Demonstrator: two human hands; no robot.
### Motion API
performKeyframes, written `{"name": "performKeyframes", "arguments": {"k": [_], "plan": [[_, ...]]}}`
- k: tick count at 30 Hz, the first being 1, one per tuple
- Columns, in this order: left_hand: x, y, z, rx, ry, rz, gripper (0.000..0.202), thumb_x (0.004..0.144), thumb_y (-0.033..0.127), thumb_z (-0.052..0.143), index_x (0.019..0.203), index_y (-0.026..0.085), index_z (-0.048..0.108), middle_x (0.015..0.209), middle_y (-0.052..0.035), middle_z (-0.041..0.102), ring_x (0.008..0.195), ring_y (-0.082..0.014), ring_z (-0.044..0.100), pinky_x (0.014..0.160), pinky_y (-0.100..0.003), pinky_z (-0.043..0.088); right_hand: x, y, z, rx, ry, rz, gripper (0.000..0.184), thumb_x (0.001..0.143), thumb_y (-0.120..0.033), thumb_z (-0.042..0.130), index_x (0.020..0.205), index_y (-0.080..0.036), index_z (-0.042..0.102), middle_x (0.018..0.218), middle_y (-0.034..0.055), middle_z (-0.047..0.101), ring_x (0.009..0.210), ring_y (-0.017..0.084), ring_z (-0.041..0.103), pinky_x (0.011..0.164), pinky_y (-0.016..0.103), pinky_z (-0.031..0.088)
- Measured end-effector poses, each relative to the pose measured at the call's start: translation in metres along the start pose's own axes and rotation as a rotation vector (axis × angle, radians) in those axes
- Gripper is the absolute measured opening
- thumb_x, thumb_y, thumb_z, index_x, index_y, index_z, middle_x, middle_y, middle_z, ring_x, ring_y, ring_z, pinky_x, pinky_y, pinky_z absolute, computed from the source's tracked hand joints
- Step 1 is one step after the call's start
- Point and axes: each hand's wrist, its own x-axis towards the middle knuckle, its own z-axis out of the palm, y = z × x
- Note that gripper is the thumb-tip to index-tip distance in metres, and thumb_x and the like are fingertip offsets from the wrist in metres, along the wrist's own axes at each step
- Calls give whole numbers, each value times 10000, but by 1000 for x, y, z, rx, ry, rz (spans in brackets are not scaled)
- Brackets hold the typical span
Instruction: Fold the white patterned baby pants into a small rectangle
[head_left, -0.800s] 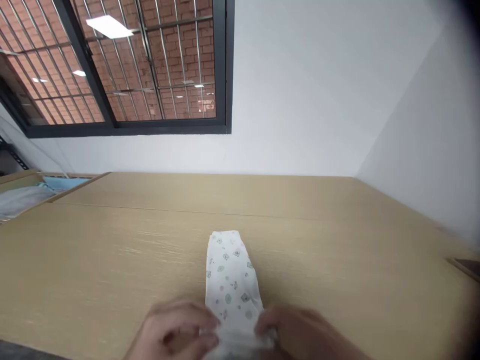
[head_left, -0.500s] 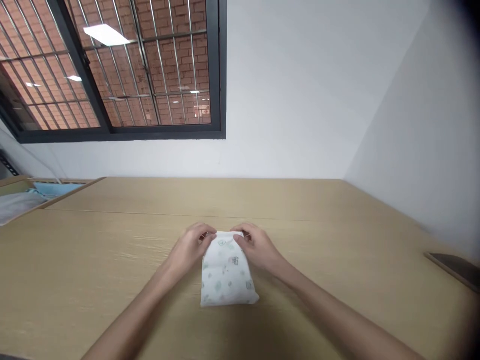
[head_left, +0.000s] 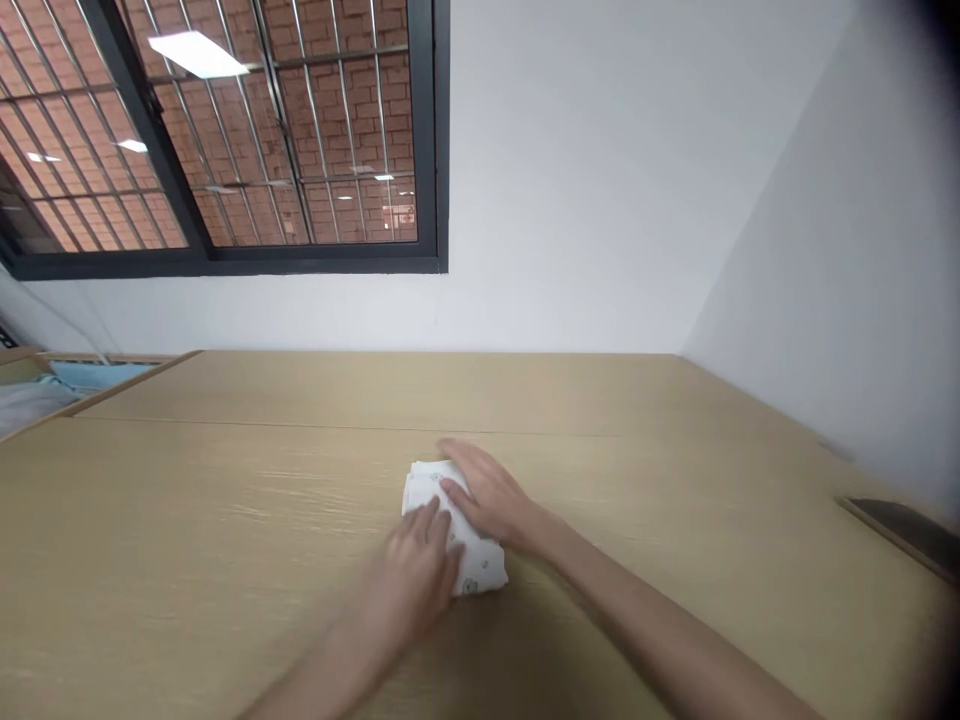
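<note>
A small folded white cloth (head_left: 480, 565) with a faint printed pattern lies on the light wooden table (head_left: 225, 520), near its middle. My left hand (head_left: 417, 572) lies flat on the near part of the cloth, fingers stretched forward. My right hand (head_left: 486, 495) rests flat across the far right part of the cloth, fingers pointing left. Both hands cover most of the cloth; only its left far corner and its right near edge show.
A white wall (head_left: 600, 200) stands behind the table, with a dark-framed barred window (head_left: 225, 130) at upper left. At far left sits a wooden box (head_left: 45, 385) holding blue and grey fabric. A dark flat object (head_left: 900, 525) lies at the right edge.
The cloth was folded over from a long strip into a short packet. Both hands went from pinching its far end to lying flat on top of it.
</note>
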Motion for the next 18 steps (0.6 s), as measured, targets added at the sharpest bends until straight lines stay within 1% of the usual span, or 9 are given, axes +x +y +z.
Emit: {"name": "performKeyframes", "arguments": {"k": [2, 3, 4, 6, 8, 10, 13, 16, 18], "plan": [[-35, 19, 17, 172, 67, 59, 454, 938, 274, 524, 1340, 65, 552, 1349, -225, 602, 1243, -370, 583, 963, -493, 550, -11, -21, -5, 68, -131, -190, 551, 1046, -393, 373, 1557, -190, 338, 1613, 103, 359, 1492, 245, 315, 1238, 427, 260], [-50, 26, 27, 230, 121, 97, 494, 913, 326, 568, 1319, 44, 576, 1317, -242, 621, 1209, -387, 606, 918, -481, 573, -17, -32, -6, 113, -197, -270, 546, 1040, -371, 392, 1561, -217, 338, 1622, 81, 344, 1497, 236, 310, 1242, 406, 264], [-62, 31, 38, 262, 184, 85, 516, 877, 354, 614, 1286, 38, 612, 1253, -249, 656, 1155, -397, 637, 887, -482, 582, -22, -41, -5, 161, -252, -330, 545, 1032, -354, 416, 1562, -251, 341, 1626, 59, 337, 1496, 232, 313, 1242, 390, 273], [-79, 37, 57, 266, 233, 40, 516, 816, 372, 684, 1261, 110, 667, 1169, -210, 706, 1087, -401, 667, 892, -507, 572, -30, -54, 1, 259, -327, -395, 554, 1020, -341, 458, 1561, -329, 338, 1616, 11, 355, 1487, 231, 334, 1240, 374, 292], [-87, 39, 70, 236, 240, 1, 479, 791, 386, 708, 1233, 200, 704, 1099, -156, 740, 1040, -388, 683, 908, -518, 561, -35, -56, 11, 325, -377, -417, 563, 1022, -348, 471, 1563, -383, 316, 1596, -24, 388, 1481, 220, 347, 1245, 361, 289], [-88, 37, 77, 223, 244, -12, 458, 794, 435, 704, 1188, 202, 726, 1046, -149, 750, 1004, -376, 693, 902, -505, 561, -34, -50, 21, 321, -404, -419, 541, 1038, -361, 448, 1561, -397, 316, 1580, -36, 414, 1484, 199, 338, 1255, 347, 257], [-90, 29, 86, 269, 282, 11, 542, 803, 521, 691, 1151, 106, 720, 1031, -199, 740, 999, -380, 694, 885, -485, 558, -25, -31, 32, 204, -410, -410, 510, 1054, -402, 402, 1558, -358, 339, 1587, -10, 410, 1499, 192, 304, 1266, 381, 203], [-92, 18, 96, 356, 303, 83, 644, 813, 571, 663, 1217, 69, 672, 1129, -227, 715, 1069, -385, 675, 875, -464, 554, -8, -12, 37, 74, -407, -395, 550, 1057, -476, 362, 1567, -272, 333, 1621, 59, 342, 1515, 227, 265, 1257, 455, 187], [-93, 14, 100, 410, 300, 90, 701, 816, 599, 638, 1260, 56, 637, 1208, -241, 685, 1125, -392, 653, 882, -461, 553, 5, 1, 38, 3, -392, -366, 586, 1056, -512, 334, 1569, -230, 331, 1633, 89, 306, 1524, 241, 237, 1252, 471, 183]]}}
